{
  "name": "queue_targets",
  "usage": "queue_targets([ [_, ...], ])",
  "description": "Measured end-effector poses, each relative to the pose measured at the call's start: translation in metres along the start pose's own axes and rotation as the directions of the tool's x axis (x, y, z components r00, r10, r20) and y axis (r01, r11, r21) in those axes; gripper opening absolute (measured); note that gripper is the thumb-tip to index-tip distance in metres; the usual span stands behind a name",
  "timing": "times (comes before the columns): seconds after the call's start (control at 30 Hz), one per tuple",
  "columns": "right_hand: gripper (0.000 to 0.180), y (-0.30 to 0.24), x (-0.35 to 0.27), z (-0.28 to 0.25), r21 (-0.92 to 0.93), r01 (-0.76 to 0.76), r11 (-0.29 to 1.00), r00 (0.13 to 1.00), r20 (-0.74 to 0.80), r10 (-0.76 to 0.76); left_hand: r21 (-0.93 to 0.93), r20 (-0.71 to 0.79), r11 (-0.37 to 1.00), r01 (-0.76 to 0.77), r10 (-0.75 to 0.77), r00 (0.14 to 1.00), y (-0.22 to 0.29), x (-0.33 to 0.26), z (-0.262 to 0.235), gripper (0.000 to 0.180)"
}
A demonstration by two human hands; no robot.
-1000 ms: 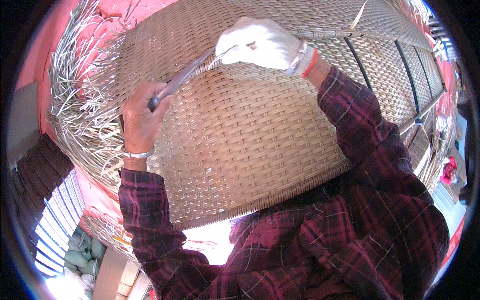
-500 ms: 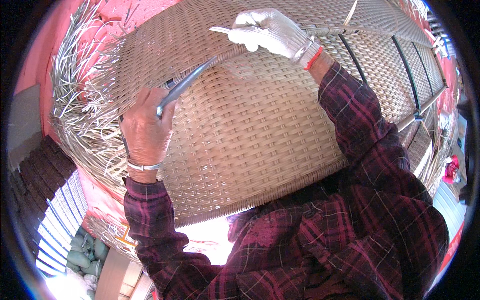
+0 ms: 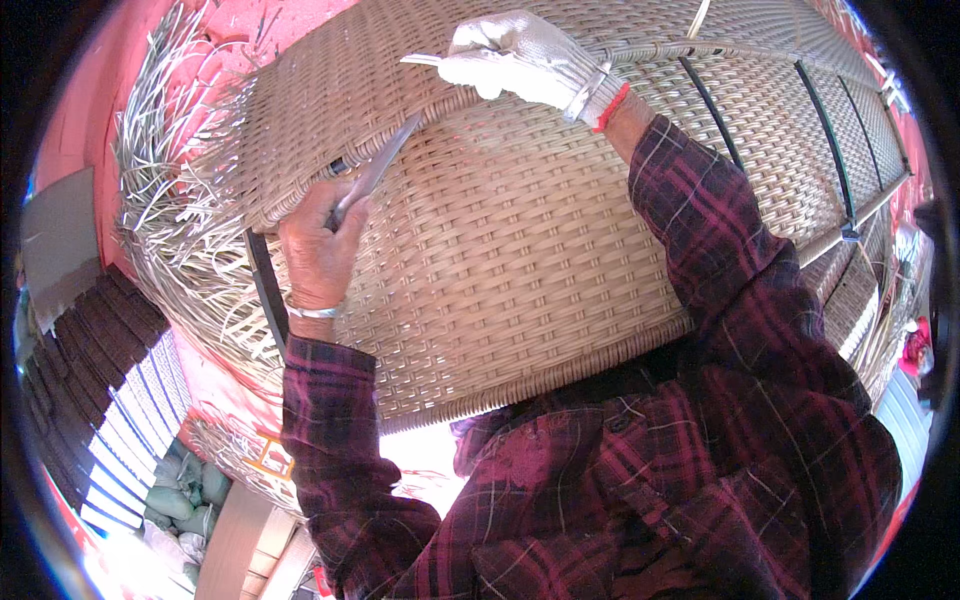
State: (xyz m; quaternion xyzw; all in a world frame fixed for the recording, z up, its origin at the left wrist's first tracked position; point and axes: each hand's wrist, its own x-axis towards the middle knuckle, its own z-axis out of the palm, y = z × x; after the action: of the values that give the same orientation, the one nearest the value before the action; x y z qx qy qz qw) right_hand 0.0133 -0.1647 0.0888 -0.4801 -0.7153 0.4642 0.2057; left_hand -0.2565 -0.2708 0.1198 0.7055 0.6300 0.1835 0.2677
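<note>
A large tan woven wicker panel spreads in front of me, with a wrapped raised edge crossing its upper part. My bare left hand, with a bracelet at the wrist, is closed around a pointed grey metal tool. The tool's tip slants up and right, close to the wrapped edge. Above it, my right hand wears a white glove with a red cuff. Its fingers are pinched on a thin pale strip, whose end sticks out to the left.
Loose weaving strands fan out along the panel's left side. Dark frame bars show at the right. A pink wall stands at the left. Several greenish sacks and brown boards lie at the lower left.
My right hand has shifted slightly left with the strip. In the picture my left hand sits a little farther right, and the tool has turned in it. The whole view has shifted slightly.
</note>
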Motion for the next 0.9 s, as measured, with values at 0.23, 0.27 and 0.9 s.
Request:
queue_targets([
  [0.23,0.033,0.003,0.007,-0.008,0.11,0.051,0.993,0.999,0.011,-0.052,0.105,0.022,0.973,-0.204,0.203,0.979,-0.045,0.04,-0.015,0.027],
  [0.27,0.032,0.003,0.009,-0.009,0.12,0.057,0.991,0.998,0.014,-0.059,0.059,0.007,0.97,-0.237,0.237,0.971,-0.048,0.044,-0.013,0.028],
  [0.9,0.027,-0.013,0.021,-0.019,-0.034,0.176,0.984,0.984,0.024,-0.175,-0.24,0.168,0.971,-0.006,0.048,0.985,-0.029,0.072,0.016,0.018],
])
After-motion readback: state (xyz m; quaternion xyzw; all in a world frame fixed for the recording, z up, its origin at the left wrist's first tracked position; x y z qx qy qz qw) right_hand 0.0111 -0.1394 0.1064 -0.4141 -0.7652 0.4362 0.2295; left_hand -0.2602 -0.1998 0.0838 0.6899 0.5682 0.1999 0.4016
